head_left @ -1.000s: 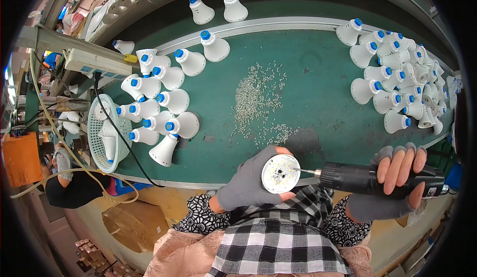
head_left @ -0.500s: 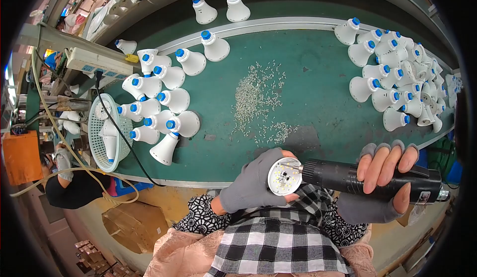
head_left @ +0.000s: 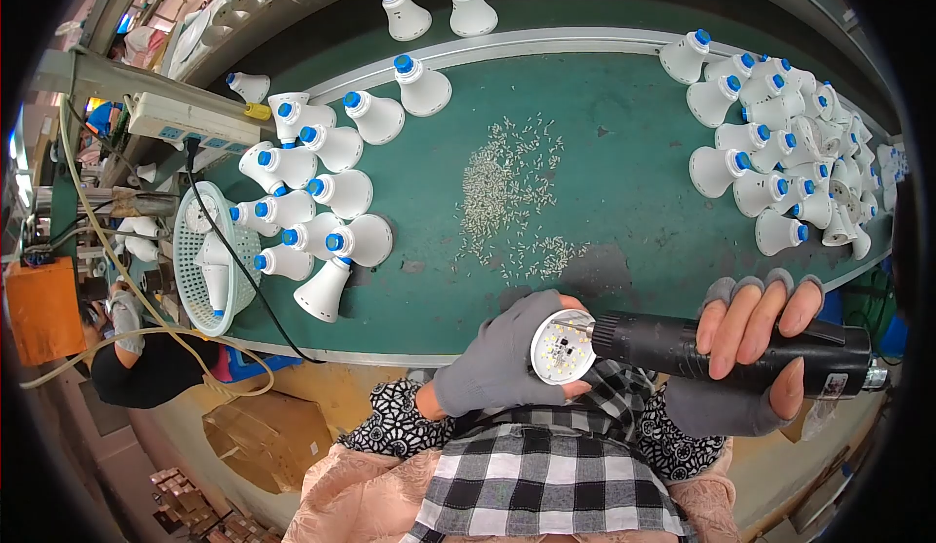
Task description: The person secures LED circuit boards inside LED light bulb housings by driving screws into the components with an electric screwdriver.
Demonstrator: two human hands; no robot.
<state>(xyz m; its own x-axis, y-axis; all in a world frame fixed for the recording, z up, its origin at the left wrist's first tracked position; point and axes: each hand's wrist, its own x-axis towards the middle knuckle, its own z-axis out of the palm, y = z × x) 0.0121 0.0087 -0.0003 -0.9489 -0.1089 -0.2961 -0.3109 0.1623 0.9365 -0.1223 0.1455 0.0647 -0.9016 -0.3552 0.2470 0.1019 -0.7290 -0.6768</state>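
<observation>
Right grip clamps horizontal screwdriver, tip leftward into bulb clamped by left grip.

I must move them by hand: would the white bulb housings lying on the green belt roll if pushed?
Likely yes: the bulb housings lie on their sides, and their cone shape suggests curved rolling. They look like hollow plastic, so probably light.

No writing can be read; the small label on the black electric screwdriver is too blurred.

head-worn, looking steeply down, hands close
</observation>
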